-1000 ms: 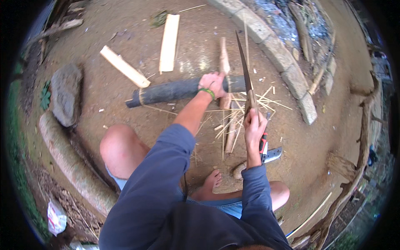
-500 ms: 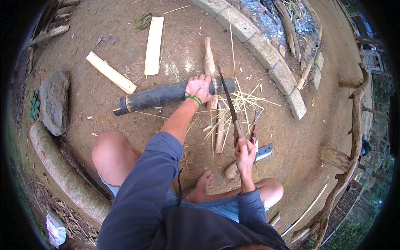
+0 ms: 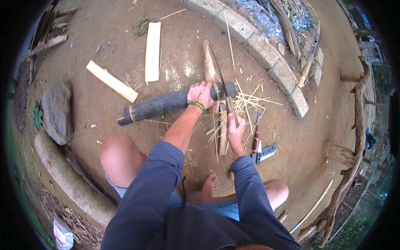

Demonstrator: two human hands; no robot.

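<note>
A thick, blackened bamboo pole (image 3: pixel 160 103) lies across a rough stick of wood (image 3: pixel 209 62) on the dirt. My left hand (image 3: pixel 201 94), with a green band at the wrist, is closed over the pole near its right end. My right hand (image 3: pixel 236 130) is wrapped round the wooden handle of a saw with a long, curved, dark blade (image 3: pixel 218 66). The blade crosses over the pole's right end, just right of my left hand. Whether its edge touches the pole, I cannot tell. Thin pale bamboo slivers (image 3: pixel 249 102) are scattered beside that end.
A red-and-black-handled knife (image 3: pixel 256 139) and a broad metal blade (image 3: pixel 268 151) lie right of my foot. Two split bamboo pieces (image 3: pixel 153 52) rest beyond the pole. Stone blocks (image 3: pixel 264 50) curve around ashes; a boulder (image 3: pixel 57 112) and log (image 3: pixel 68 179) flank my left.
My right hand has moved forward and left with the saw, bringing the blade across the pole's right end. My left hand stays on the pole. The view has shifted slightly.
</note>
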